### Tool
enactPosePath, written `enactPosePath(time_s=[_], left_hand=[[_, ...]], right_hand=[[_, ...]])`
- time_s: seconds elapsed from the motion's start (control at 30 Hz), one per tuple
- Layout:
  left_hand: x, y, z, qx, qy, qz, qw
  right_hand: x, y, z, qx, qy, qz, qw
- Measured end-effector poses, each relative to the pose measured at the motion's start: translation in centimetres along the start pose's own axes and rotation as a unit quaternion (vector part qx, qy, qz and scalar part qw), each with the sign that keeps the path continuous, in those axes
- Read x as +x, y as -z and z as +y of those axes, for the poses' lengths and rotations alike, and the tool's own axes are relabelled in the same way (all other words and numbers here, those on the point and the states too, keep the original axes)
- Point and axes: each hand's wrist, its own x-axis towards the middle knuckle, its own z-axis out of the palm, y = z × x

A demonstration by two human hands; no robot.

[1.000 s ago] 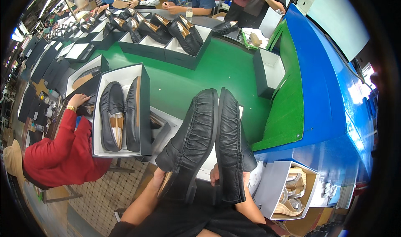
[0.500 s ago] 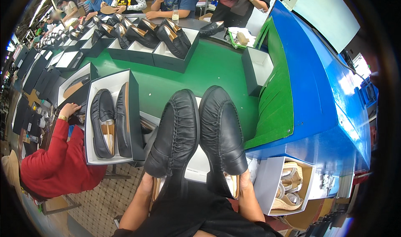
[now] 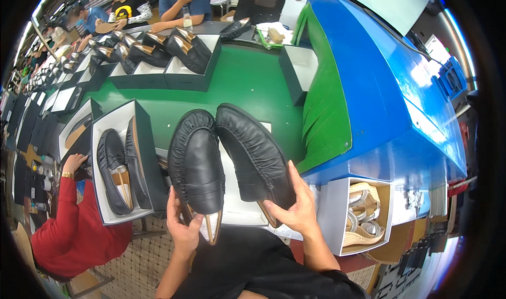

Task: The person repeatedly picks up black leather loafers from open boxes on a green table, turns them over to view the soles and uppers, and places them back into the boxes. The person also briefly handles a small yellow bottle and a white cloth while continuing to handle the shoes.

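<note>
Two black leather loafers with gathered toe seams are held up side by side, toes pointing away from me. My left hand (image 3: 184, 222) grips the left loafer (image 3: 196, 157) at its heel, thumb near the tan insole and white insert. The right loafer (image 3: 253, 154) is turned on its side, toe touching or nearly touching the other one. Around its heel and outer side closes my right hand (image 3: 296, 204), the thumb at the opening. Below the shoes lies a white open box (image 3: 240, 214), partly hidden by them.
A box with a loafer pair (image 3: 138, 193) stands at the left, beside a person in red (image 3: 84, 230). Boxed loafers (image 3: 187, 56) line the green table (image 3: 247, 77). A blue machine (image 3: 379, 114) with a green flap (image 3: 329, 104) and boxed wedge sandals (image 3: 363, 214) are at the right.
Both loafers have turned: the left shows its top, the right rolls onto its side. My hands, mostly hidden before, now show at the heels. The view has shifted a little.
</note>
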Motion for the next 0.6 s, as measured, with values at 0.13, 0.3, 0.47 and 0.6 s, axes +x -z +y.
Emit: enactPosePath(time_s=[0.13,0.3,0.47,0.6], left_hand=[[-0.2,0.2,0.4,0.208,-0.090,-0.001,0.974],[-0.2,0.5,1.1,0.321,-0.191,-0.016,0.927],[0.3,0.9,1.6,0.338,-0.213,-0.026,0.916],[0.6,1.7,1.5,0.332,-0.199,-0.040,0.921]], right_hand=[[-0.1,0.6,-0.5,-0.098,0.046,0.028,0.994],[-0.7,0.6,-0.5,-0.143,0.078,0.068,0.984],[-1.4,0.4,-1.0,-0.165,0.067,0.073,0.981],[-1.8,-0.3,-1.5,-0.169,0.059,0.078,0.981]])
